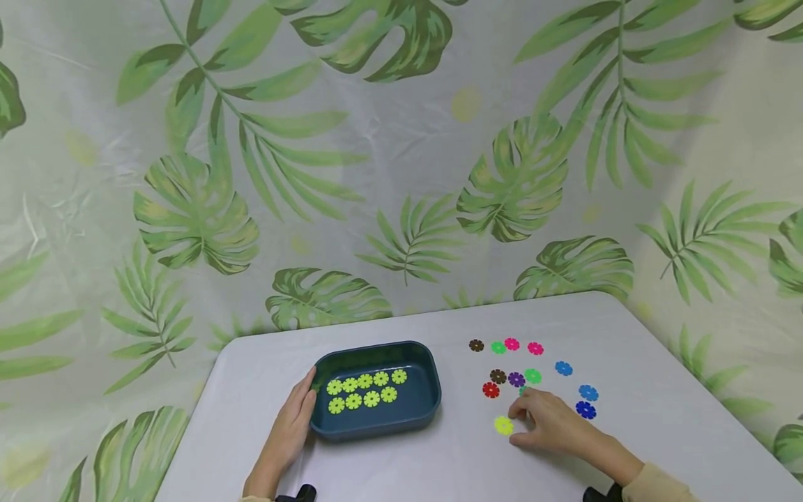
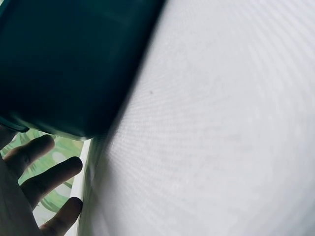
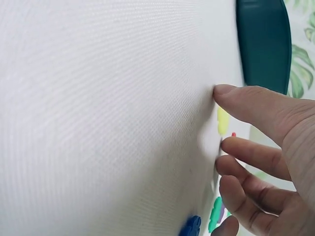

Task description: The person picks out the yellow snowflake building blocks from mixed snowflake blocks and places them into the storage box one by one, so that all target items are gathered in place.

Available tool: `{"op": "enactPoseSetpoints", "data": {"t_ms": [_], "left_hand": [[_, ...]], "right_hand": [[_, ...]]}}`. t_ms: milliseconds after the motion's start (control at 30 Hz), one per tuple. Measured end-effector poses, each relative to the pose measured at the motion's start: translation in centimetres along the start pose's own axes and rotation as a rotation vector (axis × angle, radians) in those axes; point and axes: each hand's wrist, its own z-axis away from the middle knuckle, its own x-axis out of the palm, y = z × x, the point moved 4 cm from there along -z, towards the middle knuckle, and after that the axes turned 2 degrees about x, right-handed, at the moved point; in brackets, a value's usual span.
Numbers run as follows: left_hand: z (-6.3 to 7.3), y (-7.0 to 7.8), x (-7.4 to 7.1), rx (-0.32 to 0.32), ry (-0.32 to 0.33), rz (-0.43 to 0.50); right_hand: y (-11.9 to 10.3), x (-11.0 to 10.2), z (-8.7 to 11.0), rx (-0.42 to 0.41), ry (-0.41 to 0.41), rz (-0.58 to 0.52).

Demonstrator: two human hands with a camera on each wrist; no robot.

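Note:
A dark teal tray (image 1: pixel 408 424) stands on the white table, with two rows of yellow-green snowflake discs (image 1: pixel 371 399) lying flat inside. Along the tray's left end rests my left hand (image 1: pixel 290 418), its fingers extended against the outer wall; in the left wrist view, three fingers (image 2: pixel 51 182) reach out straight beside the tray's side. My right hand (image 1: pixel 552 422) is low over the table, thumb and fingers spread apart next to a single yellow disc (image 1: pixel 504 425). From the right wrist, that yellow disc (image 3: pixel 223 121) shows beyond the gap between thumb and fingers, not pinched.
Several loose discs lie right of the tray: brown (image 1: pixel 477 345), pink (image 1: pixel 535 348), red (image 1: pixel 491 390), purple (image 1: pixel 516 379), green (image 1: pixel 532 376) and blue (image 1: pixel 588 392). One green disc is partly hidden behind my right hand. A leaf-patterned cloth (image 1: pixel 408 174) hangs behind the table.

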Motion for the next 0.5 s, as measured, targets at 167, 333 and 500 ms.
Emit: {"op": "enactPoseSetpoints", "data": {"t_ms": [167,333,500], "left_hand": [[0.06,0.01,0.04,-0.007,-0.004,0.007],[0.03,-0.01,0.06,-0.015,-0.011,0.014],[0.01,-0.09,-0.01,-0.023,-0.013,0.016]], "right_hand": [[-0.14,0.1,-0.21,0.001,-0.008,-0.008],[-0.19,0.24,-0.49,-0.018,-0.005,-0.009],[-0.35,0.32,-0.78,-0.021,-0.014,-0.019]]}}
